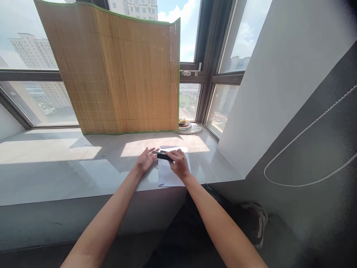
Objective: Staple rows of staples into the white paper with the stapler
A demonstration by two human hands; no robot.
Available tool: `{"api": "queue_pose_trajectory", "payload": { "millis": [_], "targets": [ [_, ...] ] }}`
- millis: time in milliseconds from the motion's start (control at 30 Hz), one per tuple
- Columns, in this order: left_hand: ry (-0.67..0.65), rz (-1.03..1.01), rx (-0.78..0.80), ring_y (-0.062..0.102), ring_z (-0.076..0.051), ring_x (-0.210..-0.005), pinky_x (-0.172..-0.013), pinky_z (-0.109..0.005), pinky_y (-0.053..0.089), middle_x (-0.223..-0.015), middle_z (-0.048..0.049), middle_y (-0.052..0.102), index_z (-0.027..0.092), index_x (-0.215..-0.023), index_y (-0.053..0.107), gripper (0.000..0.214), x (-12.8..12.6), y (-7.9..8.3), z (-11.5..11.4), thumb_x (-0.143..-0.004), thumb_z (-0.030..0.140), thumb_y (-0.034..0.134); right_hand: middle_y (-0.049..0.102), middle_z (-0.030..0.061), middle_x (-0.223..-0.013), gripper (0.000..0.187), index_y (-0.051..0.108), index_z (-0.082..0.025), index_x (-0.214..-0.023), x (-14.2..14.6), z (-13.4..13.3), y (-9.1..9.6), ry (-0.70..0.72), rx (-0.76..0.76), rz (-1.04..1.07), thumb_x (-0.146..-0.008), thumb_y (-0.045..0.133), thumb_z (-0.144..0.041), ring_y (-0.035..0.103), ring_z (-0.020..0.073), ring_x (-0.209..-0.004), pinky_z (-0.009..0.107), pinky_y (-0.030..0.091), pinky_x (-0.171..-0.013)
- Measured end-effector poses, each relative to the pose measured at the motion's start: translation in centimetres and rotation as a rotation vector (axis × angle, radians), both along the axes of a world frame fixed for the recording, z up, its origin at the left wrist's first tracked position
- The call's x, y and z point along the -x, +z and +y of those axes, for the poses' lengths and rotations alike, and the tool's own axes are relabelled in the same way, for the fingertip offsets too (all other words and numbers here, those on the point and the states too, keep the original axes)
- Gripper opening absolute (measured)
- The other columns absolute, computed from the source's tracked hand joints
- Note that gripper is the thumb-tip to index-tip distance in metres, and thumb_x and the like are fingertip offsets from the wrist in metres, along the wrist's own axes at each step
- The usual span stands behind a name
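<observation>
My right hand [179, 163] is closed around a black stapler [165, 156], holding it above a white sheet of paper [171, 176]. The stapler's narrow metal end points left, toward my left hand [146, 160]. That hand lies palm up at the paper's left side, its fingers spread and nothing gripped in it. Its fingertips come close to the stapler's tip; whether they touch I cannot tell. The paper lies flat on the pale sill [95, 178], partly covered by my right hand and the stapler.
A bamboo mat [139, 82] with green edging stands upright against the windows. Right of its foot sits a stack of round plates or discs [190, 128]. A white bead cord [295, 185] hangs at the right. My shoe [258, 223] is below the sill.
</observation>
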State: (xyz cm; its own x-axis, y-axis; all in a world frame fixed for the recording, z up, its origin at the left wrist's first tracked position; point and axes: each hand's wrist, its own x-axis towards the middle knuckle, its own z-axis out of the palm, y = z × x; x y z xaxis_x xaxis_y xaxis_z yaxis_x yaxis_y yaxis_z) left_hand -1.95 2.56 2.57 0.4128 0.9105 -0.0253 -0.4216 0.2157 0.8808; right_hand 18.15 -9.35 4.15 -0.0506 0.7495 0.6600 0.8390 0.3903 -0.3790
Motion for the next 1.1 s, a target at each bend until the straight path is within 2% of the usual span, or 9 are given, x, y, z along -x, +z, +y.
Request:
{"api": "queue_pose_trajectory", "payload": {
  "millis": [167, 300, 467, 600, 733, 833, 900, 1000, 1100],
  "targets": [
    [-0.128, 0.059, 0.042, 0.075, -0.026, -0.107, -0.105, -0.045, 0.059, -0.115, -0.0167, 0.077, 0.012, -0.128, 0.068, 0.041, 0.1, -0.9, 0.1, -0.112, 0.041, 0.044, 0.075, 0.0103, -0.119, 0.04, 0.077, -0.023, -0.124, 1.2, -0.2, 0.4, 0.094, -0.147, -0.429, -0.105, 0.048, -0.002, 0.06, 0.0274, -0.106, 0.044, 0.047, -0.1],
    [-0.136, 0.047, 0.011, 0.075, -0.02, -0.099, -0.101, -0.033, 0.061, -0.113, -0.0148, 0.077, 0.011, -0.117, 0.074, 0.029, 0.0, -0.9, 0.1, -0.108, 0.024, 0.05, 0.074, 0.0112, -0.116, 0.036, 0.077, -0.022, -0.122, 1.6, -0.5, 0.7, 0.108, -0.159, -0.512, -0.11, 0.046, -0.008, 0.061, 0.027, -0.103, 0.044, 0.047, -0.102],
    [-0.085, 0.057, 0.038, 0.074, -0.022, -0.119, -0.113, -0.033, 0.058, -0.123, -0.0189, 0.076, 0.008, -0.118, 0.074, 0.027, 0.0, -0.5, 0.1, -0.103, 0.013, 0.053, 0.072, 0.0116, -0.123, 0.038, 0.074, -0.024, -0.127, 1.8, -1.1, 0.8, -0.028, -0.065, -0.357, -0.105, 0.05, -0.004, 0.061, 0.0294, -0.111, 0.045, 0.046, -0.104],
    [0.064, -0.006, 0.011, 0.069, -0.026, -0.134, -0.122, -0.038, 0.053, -0.138, -0.0238, 0.071, 0.005, -0.135, 0.066, 0.038, -0.2, 0.2, -0.2, -0.1, 0.006, 0.054, 0.072, 0.0124, -0.12, 0.038, 0.07, -0.022, -0.128, 1.3, -1.4, 0.6, -0.274, 0.083, 0.11, -0.095, 0.061, -0.006, 0.063, 0.0318, -0.113, 0.042, 0.051, -0.096],
    [0.146, -0.022, -0.081, 0.074, -0.024, -0.125, -0.115, -0.037, 0.058, -0.136, -0.0207, 0.074, 0.009, -0.128, 0.07, 0.027, -0.3, 1.0, -0.6, -0.103, 0.017, 0.062, 0.074, 0.0072, -0.106, 0.03, 0.071, -0.024, -0.11, 0.2, -1.3, -0.2, -0.277, 0.292, 0.44, -0.083, 0.076, -0.011, 0.069, 0.0286, -0.099, 0.036, 0.053, -0.085],
    [0.134, 0.06, -0.15, 0.08, -0.019, -0.093, -0.084, -0.028, 0.067, -0.115, -0.0166, 0.08, 0.011, -0.111, 0.076, 0.025, -0.2, 1.2, -1.0, -0.097, 0.031, 0.076, 0.075, 0.0084, -0.104, 0.029, 0.072, -0.023, -0.102, -0.2, -1.2, -0.7, -0.241, 0.359, 0.434, -0.078, 0.079, -0.008, 0.069, 0.0298, -0.101, 0.036, 0.053, -0.087],
    [0.073, 0.113, -0.221, 0.072, -0.013, -0.066, -0.059, -0.023, 0.06, -0.096, -0.0122, 0.08, 0.012, -0.102, 0.078, 0.034, -0.1, 1.3, -1.5, -0.09, 0.043, 0.084, 0.075, 0.0097, -0.103, 0.03, 0.073, -0.023, -0.102, -0.3, -1.2, -0.5, -0.22, 0.377, 0.431, -0.077, 0.082, -0.01, 0.068, 0.0311, -0.102, 0.039, 0.054, -0.09],
    [-0.071, 0.193, -0.343, 0.044, -0.007, -0.042, -0.039, -0.021, 0.036, -0.061, -0.0015, 0.064, 0.015, -0.083, 0.077, 0.046, 0.1, 1.3, -2.3, -0.084, 0.06, 0.085, 0.075, 0.0118, -0.117, 0.033, 0.076, -0.023, -0.113, -0.1, -1.5, 0.5, -0.116, 0.2, 0.417, -0.082, 0.085, -0.02, 0.065, 0.0336, -0.118, 0.047, 0.053, -0.104],
    [-0.285, 0.298, -0.454, 0.029, -0.007, -0.041, -0.042, -0.024, 0.023, -0.044, 0.0033, 0.04, 0.019, -0.055, 0.061, 0.062, 0.4, 1.3, -2.8, -0.081, 0.072, 0.081, 0.072, 0.0096, -0.135, 0.029, 0.077, -0.028, -0.123, 0.2, -1.8, 1.7, 0.209, 0.013, 0.403, -0.094, 0.075, -0.028, 0.063, 0.0294, -0.13, 0.046, 0.05, -0.114]
  ]
}}
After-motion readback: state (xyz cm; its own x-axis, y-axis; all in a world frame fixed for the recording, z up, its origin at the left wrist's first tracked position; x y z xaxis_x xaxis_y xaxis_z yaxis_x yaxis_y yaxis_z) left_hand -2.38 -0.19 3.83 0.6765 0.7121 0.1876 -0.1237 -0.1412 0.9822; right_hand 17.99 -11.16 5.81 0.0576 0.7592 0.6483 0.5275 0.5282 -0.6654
